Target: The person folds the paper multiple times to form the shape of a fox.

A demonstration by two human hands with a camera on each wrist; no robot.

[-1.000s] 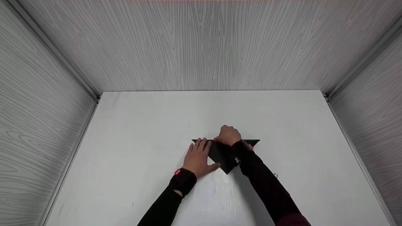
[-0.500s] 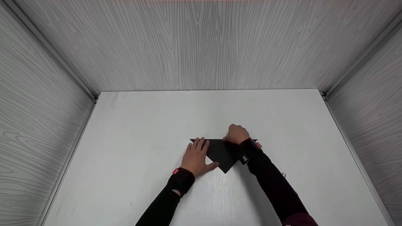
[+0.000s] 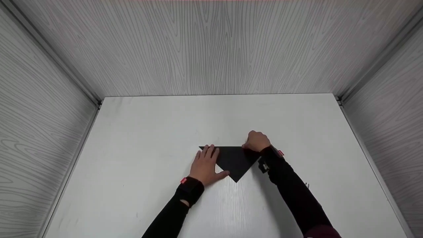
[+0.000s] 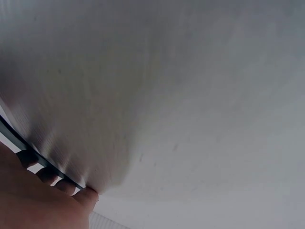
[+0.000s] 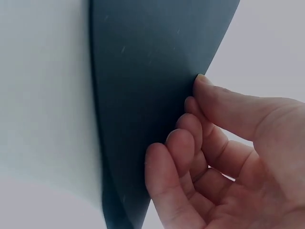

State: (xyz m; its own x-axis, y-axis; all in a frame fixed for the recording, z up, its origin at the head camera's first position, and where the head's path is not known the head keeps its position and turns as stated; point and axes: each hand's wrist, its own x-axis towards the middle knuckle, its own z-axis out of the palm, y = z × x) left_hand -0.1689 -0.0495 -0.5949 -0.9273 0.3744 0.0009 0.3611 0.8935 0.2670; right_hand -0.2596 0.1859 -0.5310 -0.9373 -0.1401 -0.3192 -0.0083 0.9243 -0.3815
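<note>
Item: triangular black sheet (image 3: pixel 233 162), seemingly folded paper, centre frame on the white desk (image 3: pixel 148 132). Left hand (image 3: pixel 204 167): fingers spread, pressing its left corner. Right hand (image 3: pixel 257 141): curled narrow at the upper edge, right. Risk: uneven pressure could shift layers, skewing the crease.

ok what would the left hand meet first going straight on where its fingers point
Probably the back wall; beyond the sheet, the left hand has only table ahead, though depth is unclear.

No readable wording, red tag (image 3: pixel 183 180) on left wristband (image 3: pixel 190 192) at seven o'clock, second red tag (image 3: pixel 281 152) on right wristband (image 3: pixel 271 158) at four o'clock, both too small
</note>
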